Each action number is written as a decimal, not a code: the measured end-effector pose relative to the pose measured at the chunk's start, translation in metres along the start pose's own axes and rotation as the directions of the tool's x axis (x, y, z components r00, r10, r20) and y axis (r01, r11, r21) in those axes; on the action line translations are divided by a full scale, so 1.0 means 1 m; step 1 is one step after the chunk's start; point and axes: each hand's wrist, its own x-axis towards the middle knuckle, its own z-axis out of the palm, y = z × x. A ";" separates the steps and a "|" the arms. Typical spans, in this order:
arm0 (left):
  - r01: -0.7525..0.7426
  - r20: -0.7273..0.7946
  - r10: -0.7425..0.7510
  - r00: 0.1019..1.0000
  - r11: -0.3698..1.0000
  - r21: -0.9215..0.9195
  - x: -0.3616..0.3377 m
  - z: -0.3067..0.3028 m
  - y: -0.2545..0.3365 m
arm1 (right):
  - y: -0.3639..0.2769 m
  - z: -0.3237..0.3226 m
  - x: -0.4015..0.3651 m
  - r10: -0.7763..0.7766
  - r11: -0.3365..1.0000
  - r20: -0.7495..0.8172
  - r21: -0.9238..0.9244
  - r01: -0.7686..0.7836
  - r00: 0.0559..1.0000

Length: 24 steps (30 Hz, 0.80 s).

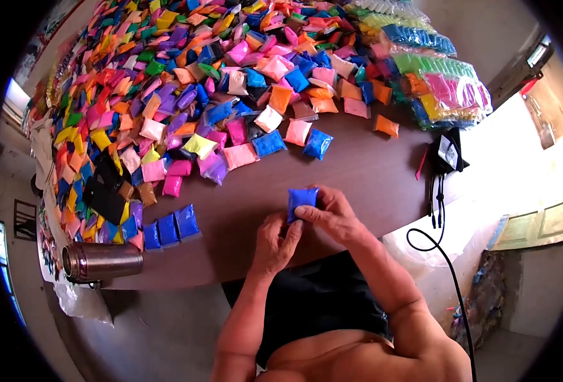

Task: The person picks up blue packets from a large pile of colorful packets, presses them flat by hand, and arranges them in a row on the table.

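A small, puffy blue packet is held up over the near part of the table. My right hand grips its right side, thumb across the front and fingers behind. At the lower left edge, my left hand is closed, with bent fingers and its thumb against the packet's bottom. Some of its fingertips are hidden. To the left, three similar blue packets lie side by side in a row. Beyond my hands, a loose blue packet and an orange packet lie at the edge of the pile.
A big heap of multicoloured packets covers the far and left table. Clear bags of strips are stacked at back right. A steel tumbler lies near the front left edge. A black device with a cable sits right.
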 end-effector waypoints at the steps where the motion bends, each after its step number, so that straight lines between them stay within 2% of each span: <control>1: 0.018 -0.017 -0.018 1.000 1.000 0.017 0.000 0.000 0.001 | 0.008 0.002 0.001 -0.021 1.000 0.015 -0.006 0.021 1.000; 2: 0.017 -0.021 -0.017 1.000 1.000 0.018 0.000 -0.001 0.001 | 0.014 0.002 0.003 -0.045 0.999 0.029 -0.014 0.045 0.999; 4: -0.084 -0.032 0.085 0.996 0.996 0.034 0.000 -0.001 -0.002 | 0.012 0.002 0.003 -0.079 0.996 0.037 -0.049 0.080 0.996; 8: -0.060 -0.004 0.060 0.998 0.995 -0.074 0.000 0.002 -0.007 | -0.008 0.003 0.001 0.022 1.000 0.044 -0.020 -0.021 0.999; 11: -0.070 -0.011 0.069 0.998 0.997 -0.026 0.001 0.004 -0.008 | -0.004 -0.001 0.003 0.038 0.998 0.033 -0.046 -0.037 0.999; 13: -0.135 0.014 0.134 0.991 0.989 0.058 0.002 0.003 -0.010 | 0.000 -0.002 0.006 0.028 0.996 0.031 -0.081 -0.025 0.999; 16: -0.073 0.013 0.073 0.997 0.997 0.013 0.002 0.002 -0.008 | 0.002 -0.001 0.009 -0.006 1.000 -0.002 -0.025 0.006 1.000; 18: -0.061 0.007 0.061 0.998 0.998 0.014 0.001 0.001 -0.006 | 0.002 -0.003 0.011 0.049 0.998 0.038 0.030 -0.050 0.998; 21: -0.039 0.003 0.039 0.999 0.999 0.016 0.001 0.000 -0.006 | 0.002 -0.009 0.010 0.137 0.990 -0.004 0.022 -0.137 0.991; 24: -0.044 0.020 0.044 0.999 0.999 0.006 0.002 0.000 -0.004 | -0.005 -0.002 0.006 0.089 0.996 0.031 -0.022 -0.088 0.996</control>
